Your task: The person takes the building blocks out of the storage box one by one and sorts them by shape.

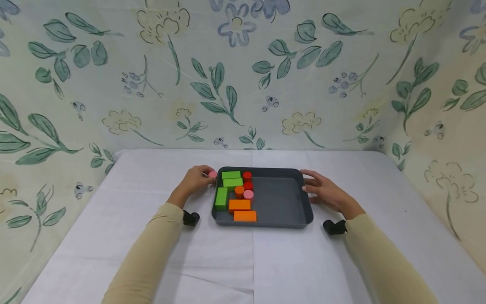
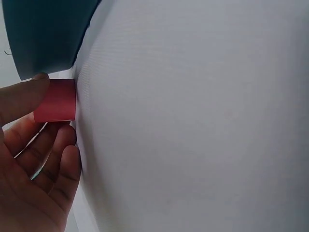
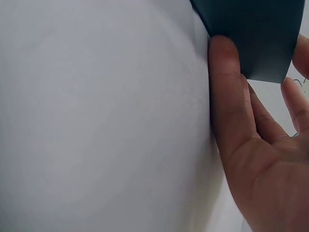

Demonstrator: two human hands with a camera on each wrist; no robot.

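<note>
Just left of a dark grey tray [image 1: 281,202], my left hand [image 1: 195,180] pinches a pink cylinder [image 1: 212,174] between thumb and fingers. The left wrist view shows this cylinder [image 2: 60,100] low against the white cloth, close beside the tray wall [image 2: 46,38]. At the tray's right end, my right hand [image 1: 322,190] rests its fairly straight fingers on the rim and outer wall. In the right wrist view, the fingers [image 3: 227,72] touch the tray wall [image 3: 258,43].
Green blocks [image 1: 222,198], orange blocks [image 1: 239,205], red cylinders [image 1: 247,176], an orange cylinder [image 1: 239,192] and another pink cylinder [image 1: 248,194] fill the tray's left part. White cloth covers the table [image 1: 220,261]. Behind hangs a floral-patterned backdrop [image 1: 243,76].
</note>
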